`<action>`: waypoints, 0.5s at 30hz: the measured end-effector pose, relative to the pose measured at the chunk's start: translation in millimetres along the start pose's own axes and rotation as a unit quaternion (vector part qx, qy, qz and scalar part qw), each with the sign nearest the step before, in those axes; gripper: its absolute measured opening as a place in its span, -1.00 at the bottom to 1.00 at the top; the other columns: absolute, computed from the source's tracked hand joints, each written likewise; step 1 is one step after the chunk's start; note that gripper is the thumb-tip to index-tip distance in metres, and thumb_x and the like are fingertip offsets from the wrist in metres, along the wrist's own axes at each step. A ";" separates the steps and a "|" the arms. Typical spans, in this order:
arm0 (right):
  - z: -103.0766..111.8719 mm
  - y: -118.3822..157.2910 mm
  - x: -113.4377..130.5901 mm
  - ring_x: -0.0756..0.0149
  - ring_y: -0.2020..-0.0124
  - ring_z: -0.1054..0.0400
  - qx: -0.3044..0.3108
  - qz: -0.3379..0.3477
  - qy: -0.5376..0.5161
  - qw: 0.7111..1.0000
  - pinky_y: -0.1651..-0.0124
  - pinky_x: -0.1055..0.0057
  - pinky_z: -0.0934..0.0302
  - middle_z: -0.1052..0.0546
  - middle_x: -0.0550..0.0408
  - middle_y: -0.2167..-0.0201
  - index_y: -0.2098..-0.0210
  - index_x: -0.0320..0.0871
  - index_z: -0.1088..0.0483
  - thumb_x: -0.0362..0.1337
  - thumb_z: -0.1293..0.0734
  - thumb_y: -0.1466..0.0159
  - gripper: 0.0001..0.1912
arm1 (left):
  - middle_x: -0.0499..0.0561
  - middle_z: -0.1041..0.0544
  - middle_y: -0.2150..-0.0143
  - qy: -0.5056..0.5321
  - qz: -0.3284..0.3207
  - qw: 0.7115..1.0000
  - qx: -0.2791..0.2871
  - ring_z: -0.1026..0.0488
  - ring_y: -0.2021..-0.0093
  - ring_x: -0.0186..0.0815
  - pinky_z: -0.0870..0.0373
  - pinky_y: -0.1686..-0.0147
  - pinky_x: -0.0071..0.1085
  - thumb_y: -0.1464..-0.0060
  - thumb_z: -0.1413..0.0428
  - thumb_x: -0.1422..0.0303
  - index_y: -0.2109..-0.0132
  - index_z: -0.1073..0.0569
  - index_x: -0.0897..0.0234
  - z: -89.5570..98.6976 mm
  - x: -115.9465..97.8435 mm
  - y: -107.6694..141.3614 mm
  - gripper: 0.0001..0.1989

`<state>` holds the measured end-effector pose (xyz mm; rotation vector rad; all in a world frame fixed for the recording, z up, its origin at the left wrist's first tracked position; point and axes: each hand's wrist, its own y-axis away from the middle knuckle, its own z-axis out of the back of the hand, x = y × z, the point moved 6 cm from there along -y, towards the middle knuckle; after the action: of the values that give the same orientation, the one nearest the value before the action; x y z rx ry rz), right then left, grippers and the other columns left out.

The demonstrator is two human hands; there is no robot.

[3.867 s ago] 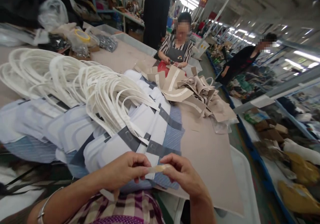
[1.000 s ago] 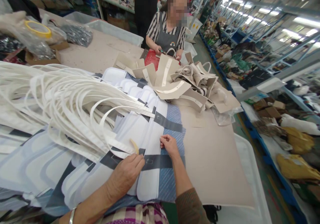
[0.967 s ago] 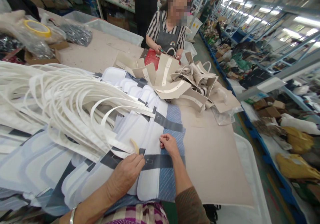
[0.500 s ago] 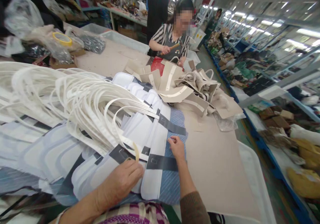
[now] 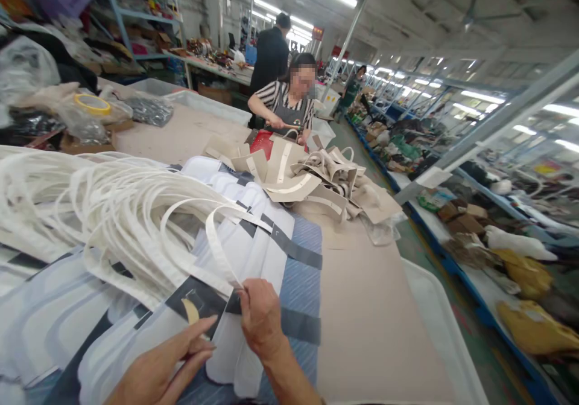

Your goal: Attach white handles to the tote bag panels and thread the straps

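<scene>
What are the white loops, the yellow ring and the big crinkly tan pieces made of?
The white loops look like woven fabric strap, maybe cotton: matte, flat and bendy. The yellow ring seems to be smooth plastic, perhaps a tape roll, with a slight shine. The tan pieces could be imitation leather or stiff cloth: dull, holding their folds; I can't tell which.

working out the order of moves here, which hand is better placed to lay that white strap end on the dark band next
Right, most likely: the right hand pinches the white strap by the dark band, while the left hand is off to one side, fingers parted.
</scene>
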<state>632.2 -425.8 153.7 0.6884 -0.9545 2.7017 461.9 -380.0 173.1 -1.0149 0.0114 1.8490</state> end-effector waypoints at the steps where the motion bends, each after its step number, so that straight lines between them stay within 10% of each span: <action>1: 19.8 -4.8 -2.7 0.24 0.40 -0.36 -0.032 0.004 -0.003 0.999 0.34 0.36 -0.25 -0.48 0.07 0.44 0.28 -0.13 -0.37 -0.29 -0.14 -0.42 -0.79 | -0.19 -0.66 0.26 -0.005 -0.011 1.000 -0.002 -0.63 0.31 -0.45 -0.47 0.18 -0.76 -0.31 -0.03 0.16 -0.10 -0.40 0.06 -2.0 0.6 0.9 -0.73; 5: 126.1 -19.4 -35.5 0.34 0.41 -0.44 -0.123 -0.053 -0.026 0.991 0.32 0.45 -0.28 -0.55 0.10 0.42 0.23 -0.11 -0.40 -0.24 -0.20 -0.41 -0.83 | -0.22 -0.67 0.27 -0.004 -0.040 0.999 -0.028 -0.63 0.33 -0.43 -0.49 0.18 -0.73 -0.30 -0.03 0.13 0.11 -0.53 0.01 -7.5 -0.2 -2.1 -0.79; 10: 261.1 17.4 -144.1 0.24 0.33 -0.52 -0.274 -0.280 -0.037 0.919 0.20 0.35 -0.38 -0.61 0.04 0.36 0.21 -0.16 -0.44 -0.01 -0.32 -0.28 -0.68 | -0.24 -0.63 0.39 0.037 -0.017 0.999 -0.020 -0.59 0.44 -0.47 -0.45 0.34 -0.77 -0.26 -0.07 0.07 0.26 -0.54 0.05 -13.6 -16.6 -23.2 -0.74; 15: 324.7 105.1 -257.8 0.12 0.47 -0.51 -0.269 -0.458 -0.007 0.847 0.38 0.22 -0.41 -0.57 0.04 0.45 0.33 -0.12 -0.46 0.08 -0.42 0.00 -0.58 | -0.24 -0.52 0.55 0.043 0.007 0.998 0.034 -0.48 0.58 -0.52 -0.33 0.53 -0.71 -0.29 -0.04 0.11 0.40 -0.47 0.16 -15.6 -38.5 -42.0 -0.65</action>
<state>940.2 -719.8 193.2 0.7660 -0.9727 1.5092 509.8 -393.9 204.7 -1.0472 0.1327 1.8044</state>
